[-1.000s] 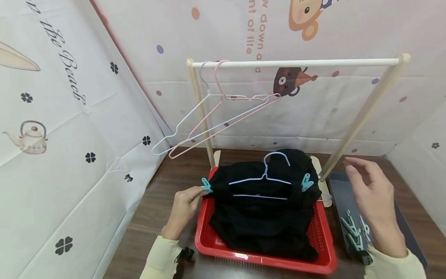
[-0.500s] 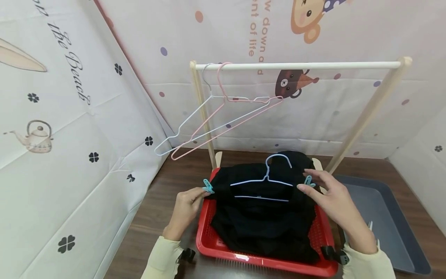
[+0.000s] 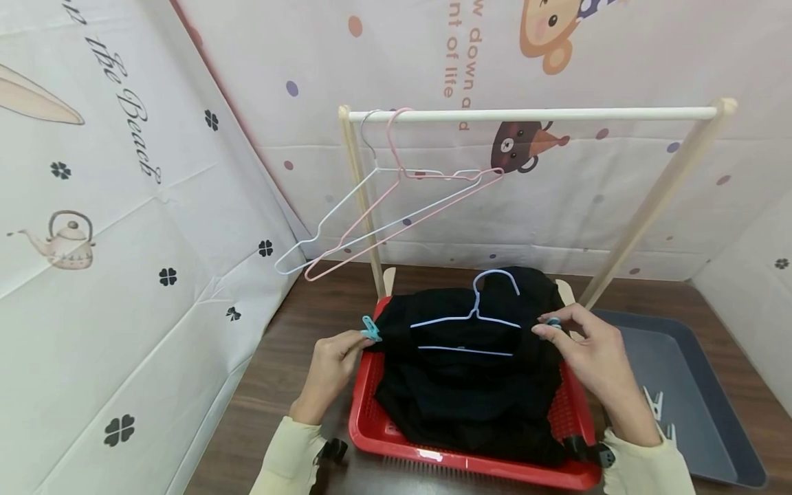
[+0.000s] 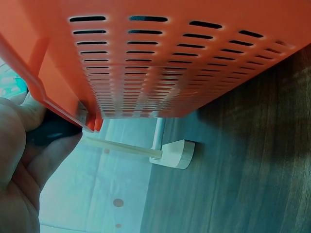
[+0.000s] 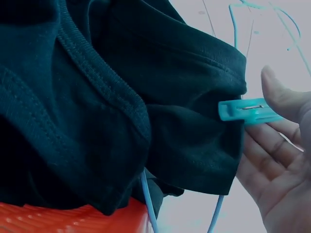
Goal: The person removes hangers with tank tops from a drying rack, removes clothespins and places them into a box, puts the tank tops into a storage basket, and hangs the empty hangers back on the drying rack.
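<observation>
A black T-shirt point(image 3: 464, 392) lies over the red basket, with a light blue hanger point(image 3: 475, 309) showing through its neck opening. My left hand point(image 3: 333, 364) pinches the shirt's left edge, right beside a teal clothespin point(image 3: 370, 328); the left wrist view shows black cloth point(image 4: 51, 128) between thumb and fingers. My right hand point(image 3: 597, 354) pinches a second teal clothespin point(image 5: 248, 111) at the shirt's right edge. In the right wrist view that clothespin's tip overlaps the sleeve hem point(image 5: 240, 73), and its handle end sits between thumb and fingers. Most of the hanger is hidden by cloth.
The red basket point(image 3: 473, 467) stands in front of a drying rack with a white bar point(image 3: 557, 114). A white hanger point(image 3: 334, 204) and a pink hanger point(image 3: 365, 210) hang at its left end. A grey tray point(image 3: 687, 344) with white clothespins point(image 3: 653, 404) is at right.
My right hand has come left from above the tray to the shirt's right edge, and its fingers have closed on the clothespin there. The left hand keeps its place.
</observation>
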{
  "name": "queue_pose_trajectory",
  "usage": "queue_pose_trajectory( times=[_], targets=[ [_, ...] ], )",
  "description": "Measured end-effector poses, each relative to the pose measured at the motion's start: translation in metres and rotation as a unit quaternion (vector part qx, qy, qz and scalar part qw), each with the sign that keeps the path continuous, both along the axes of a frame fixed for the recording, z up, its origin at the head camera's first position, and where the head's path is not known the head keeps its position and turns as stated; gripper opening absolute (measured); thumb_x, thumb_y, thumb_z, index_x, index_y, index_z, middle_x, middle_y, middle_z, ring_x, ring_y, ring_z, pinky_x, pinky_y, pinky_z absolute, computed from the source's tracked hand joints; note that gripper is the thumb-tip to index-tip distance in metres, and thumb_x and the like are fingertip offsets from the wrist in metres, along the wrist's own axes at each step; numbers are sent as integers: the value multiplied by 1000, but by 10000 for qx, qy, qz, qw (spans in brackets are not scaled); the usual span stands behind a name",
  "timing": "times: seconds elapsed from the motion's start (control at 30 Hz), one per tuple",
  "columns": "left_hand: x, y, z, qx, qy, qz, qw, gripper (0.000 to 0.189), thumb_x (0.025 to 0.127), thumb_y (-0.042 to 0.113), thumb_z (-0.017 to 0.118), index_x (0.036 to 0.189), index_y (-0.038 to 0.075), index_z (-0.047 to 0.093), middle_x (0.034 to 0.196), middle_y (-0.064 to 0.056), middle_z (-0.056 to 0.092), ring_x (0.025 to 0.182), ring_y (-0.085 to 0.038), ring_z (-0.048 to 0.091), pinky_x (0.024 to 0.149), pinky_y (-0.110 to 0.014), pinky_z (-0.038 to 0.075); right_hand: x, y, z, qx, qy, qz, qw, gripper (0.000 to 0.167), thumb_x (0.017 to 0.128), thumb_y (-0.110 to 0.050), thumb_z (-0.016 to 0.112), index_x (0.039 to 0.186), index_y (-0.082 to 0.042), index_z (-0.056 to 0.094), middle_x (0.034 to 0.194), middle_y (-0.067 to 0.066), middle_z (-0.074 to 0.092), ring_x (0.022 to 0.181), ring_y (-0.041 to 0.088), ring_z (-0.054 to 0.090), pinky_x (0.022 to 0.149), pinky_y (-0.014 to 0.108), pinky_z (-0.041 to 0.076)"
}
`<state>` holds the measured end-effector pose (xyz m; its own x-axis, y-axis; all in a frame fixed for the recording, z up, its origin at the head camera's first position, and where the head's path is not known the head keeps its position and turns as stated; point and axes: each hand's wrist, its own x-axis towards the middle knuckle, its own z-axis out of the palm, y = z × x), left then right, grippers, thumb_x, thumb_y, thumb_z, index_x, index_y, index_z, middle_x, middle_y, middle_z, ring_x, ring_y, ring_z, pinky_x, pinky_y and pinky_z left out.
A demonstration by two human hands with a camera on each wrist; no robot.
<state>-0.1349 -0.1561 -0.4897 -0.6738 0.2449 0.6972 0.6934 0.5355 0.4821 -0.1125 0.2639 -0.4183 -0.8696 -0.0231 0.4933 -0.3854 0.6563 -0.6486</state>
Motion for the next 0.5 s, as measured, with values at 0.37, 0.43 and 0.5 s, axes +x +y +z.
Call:
queue_pose_trajectory(
  times=[0.37, 0.43, 0.5],
  targets=[
    [0, 0, 0, 18, -6, -17, 10000, 20, 86, -11, 81, 99, 4, 82, 96, -4, 80, 85, -16, 78, 76, -29, 63, -1, 1, 3, -620, 578, -41, 9964, 26, 84, 9, 86, 101, -6, 75, 104, -16, 75, 91, -6, 65, 72, 8, 45],
    [0, 0, 0, 20, -36, -9, 10000, 19, 87, -10, 81, 99, 4, 82, 97, -4, 80, 85, -17, 78, 76, -28, 62, 2, 3, 7, -845, 277, -194, 9958, 25, 87, 5, 85, 107, -3, 73, 105, -17, 73, 91, -4, 66, 73, 8, 47],
    [0, 0, 0, 25, -53, -11, 10000, 19, 87, -11, 81, 99, 4, 82, 97, -4, 80, 85, -17, 78, 76, -28, 62, 5, 5, 12, -1013, -41, -383, 9941, 27, 91, -1, 84, 114, -2, 70, 108, -17, 71, 92, -3, 66, 76, 8, 49]
  ],
)
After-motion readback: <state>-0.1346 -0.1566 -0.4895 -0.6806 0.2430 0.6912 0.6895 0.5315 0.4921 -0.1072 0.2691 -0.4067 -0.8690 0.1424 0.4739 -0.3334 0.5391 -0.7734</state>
